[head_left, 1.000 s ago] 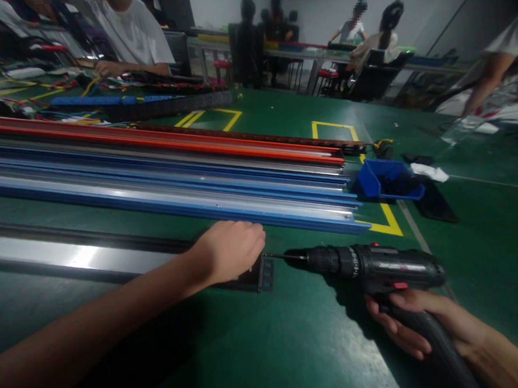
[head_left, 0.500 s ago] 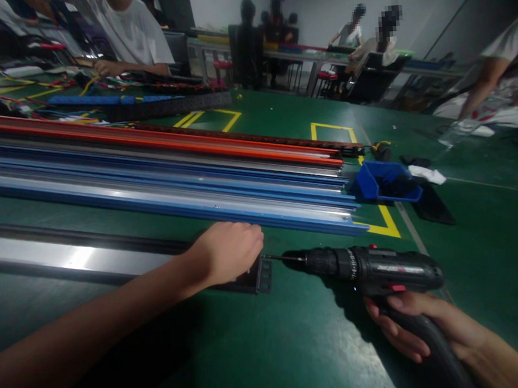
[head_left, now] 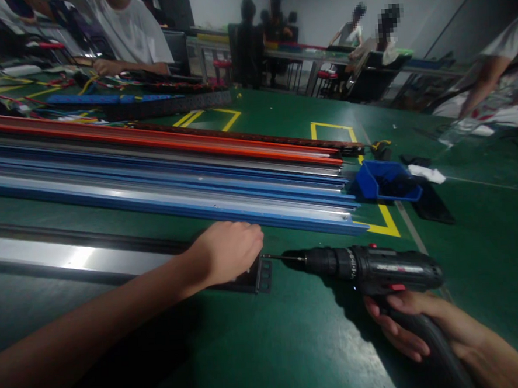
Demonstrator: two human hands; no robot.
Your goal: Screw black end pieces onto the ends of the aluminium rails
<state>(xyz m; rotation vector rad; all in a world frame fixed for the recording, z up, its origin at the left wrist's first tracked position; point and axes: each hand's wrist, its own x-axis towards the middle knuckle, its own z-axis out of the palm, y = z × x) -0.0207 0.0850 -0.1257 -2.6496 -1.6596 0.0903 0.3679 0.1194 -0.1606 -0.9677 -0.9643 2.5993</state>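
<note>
My left hand [head_left: 230,251] is closed over the right end of a long dark rail with a silvery face [head_left: 69,252], lying on the green table. A black end bracket with slots [head_left: 264,277] shows just past my fingers. My right hand [head_left: 407,325] is wrapped round the grip of a black power drill [head_left: 377,266] with red buttons. The drill lies level, its long thin bit [head_left: 284,257] pointing left and its tip at the bracket's upper edge, beside my left fingertips. What my left fingertips touch underneath is hidden.
Blue rails [head_left: 224,202] and orange rails [head_left: 238,145] lie behind my left hand. Right of their ends stands a blue bin [head_left: 387,181]. Wires [head_left: 94,84] lie at the back left, near a person in white [head_left: 130,35]. Another person's arm [head_left: 485,86] reaches in at right.
</note>
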